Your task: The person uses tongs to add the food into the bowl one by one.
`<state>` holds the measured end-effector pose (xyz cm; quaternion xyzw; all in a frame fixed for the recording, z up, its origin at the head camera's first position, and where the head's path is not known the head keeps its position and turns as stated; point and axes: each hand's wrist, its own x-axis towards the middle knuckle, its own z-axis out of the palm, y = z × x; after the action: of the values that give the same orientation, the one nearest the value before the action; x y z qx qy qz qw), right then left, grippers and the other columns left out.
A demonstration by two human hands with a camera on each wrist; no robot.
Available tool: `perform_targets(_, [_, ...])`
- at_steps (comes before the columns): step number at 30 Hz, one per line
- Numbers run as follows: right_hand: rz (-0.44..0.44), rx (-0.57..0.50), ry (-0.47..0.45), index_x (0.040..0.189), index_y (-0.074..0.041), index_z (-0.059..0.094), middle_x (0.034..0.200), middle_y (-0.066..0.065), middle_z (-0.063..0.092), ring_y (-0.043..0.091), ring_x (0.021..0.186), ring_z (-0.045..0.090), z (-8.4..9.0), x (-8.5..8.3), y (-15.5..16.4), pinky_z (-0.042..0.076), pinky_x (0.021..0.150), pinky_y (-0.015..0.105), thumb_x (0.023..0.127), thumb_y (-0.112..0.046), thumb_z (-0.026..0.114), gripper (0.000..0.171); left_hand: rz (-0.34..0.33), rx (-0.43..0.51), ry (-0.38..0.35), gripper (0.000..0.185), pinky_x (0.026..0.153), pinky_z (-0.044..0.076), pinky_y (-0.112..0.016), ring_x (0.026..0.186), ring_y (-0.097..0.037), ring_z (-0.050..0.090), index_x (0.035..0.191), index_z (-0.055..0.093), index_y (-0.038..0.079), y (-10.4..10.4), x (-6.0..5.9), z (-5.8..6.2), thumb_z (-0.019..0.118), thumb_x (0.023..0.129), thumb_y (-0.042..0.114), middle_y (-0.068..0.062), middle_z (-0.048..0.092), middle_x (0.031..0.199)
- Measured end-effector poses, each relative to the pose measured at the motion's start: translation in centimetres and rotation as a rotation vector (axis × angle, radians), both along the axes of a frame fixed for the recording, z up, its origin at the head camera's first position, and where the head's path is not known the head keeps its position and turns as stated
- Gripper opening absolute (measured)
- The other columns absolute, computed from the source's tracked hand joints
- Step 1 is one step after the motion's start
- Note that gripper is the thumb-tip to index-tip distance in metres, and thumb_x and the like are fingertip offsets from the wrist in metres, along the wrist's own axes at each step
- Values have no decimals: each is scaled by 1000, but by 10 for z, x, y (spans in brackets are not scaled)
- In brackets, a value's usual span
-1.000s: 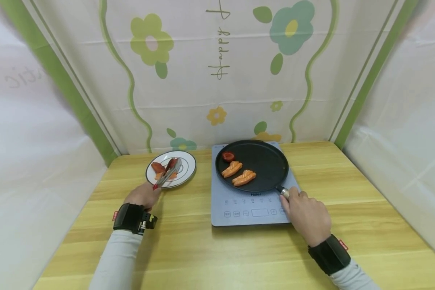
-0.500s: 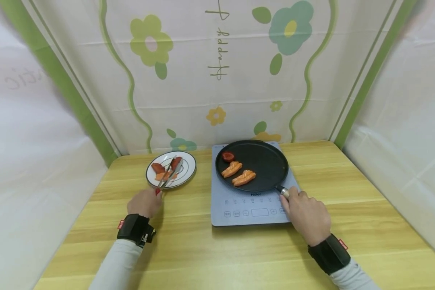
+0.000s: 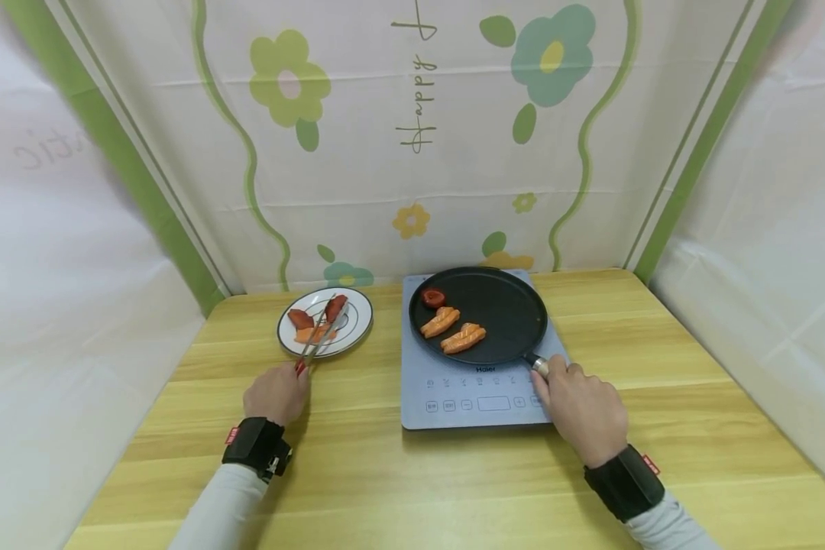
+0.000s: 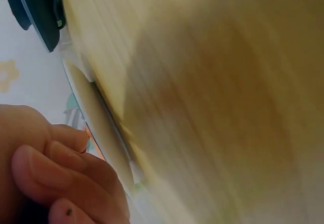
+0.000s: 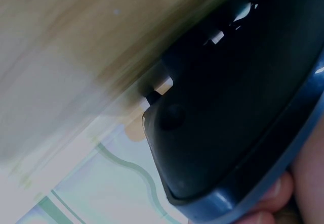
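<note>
1. Over the white plate [image 3: 357, 328], on the table's left side, the left hand [image 3: 276, 393] is gripping metal tongs [image 3: 318, 338] w/ fingers curled round the red-tipped handles. Tong tips are pinching a dark red piece [image 3: 334, 306], which is being held just above the plate.
2. Right hand [image 3: 583, 411] is wrapping fingers round the handle of the black pan [image 3: 516, 305], which is sitting on the grey induction cooker [image 3: 474, 389]. The handle itself is mostly hidden under the hand.
3. Risk, my read: grip on the red piece is looking shallow, right at the tong tips. If the handles are relaxing at all, the piece is prob. dropping back onto the plate or onto the wooden table [image 3: 385, 473].
4. Risk: the pan is overhanging the cooker edge on the handle side. A tug from the right hand could be sliding it off-centre and shifting the food inside.
5. Risk: tongs crossing to the pan could be knocking the plate rim, since the plate is lying just beside the cooker.
6. Wrist views are blurring badly; finger detail there is poor, can't confirm more than curled fingers.
7. Count, plate: 1 red piece [image 3: 299, 318] lying flat, 1 red piece in the tongs, 1 orange slice [image 3: 311, 334].
8. Count, pan: 2 salmon slices [image 3: 440, 321], 1 red piece [image 3: 432, 296].
9. Count, gear: 1 plate, 1 pan, 1 cooker, 1 pr tongs.
</note>
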<state>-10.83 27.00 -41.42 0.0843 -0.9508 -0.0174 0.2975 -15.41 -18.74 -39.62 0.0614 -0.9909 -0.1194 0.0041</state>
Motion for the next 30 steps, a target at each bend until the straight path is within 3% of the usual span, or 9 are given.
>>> perform_targets(12, [-6, -5, -16, 81, -5, 46, 59, 2, 35, 14, 42, 30, 1, 1, 0, 18, 41, 27, 97, -36, 75, 45, -9, 14, 16, 42, 54, 38, -38, 65, -28, 53, 85, 60, 3, -4, 0, -5, 50, 110, 35, -12, 56, 75])
perform_targets(30, [17, -6, 29, 78, -5, 45, 58, 2, 34, 13, 41, 29, 1, 1, -1, 18, 40, 27, 96, -34, 76, 46, -9, 10, 30, 44, 54, 38, -37, 65, -27, 53, 79, 57, 6, 0, 0, 9, 52, 110, 35, -11, 54, 74])
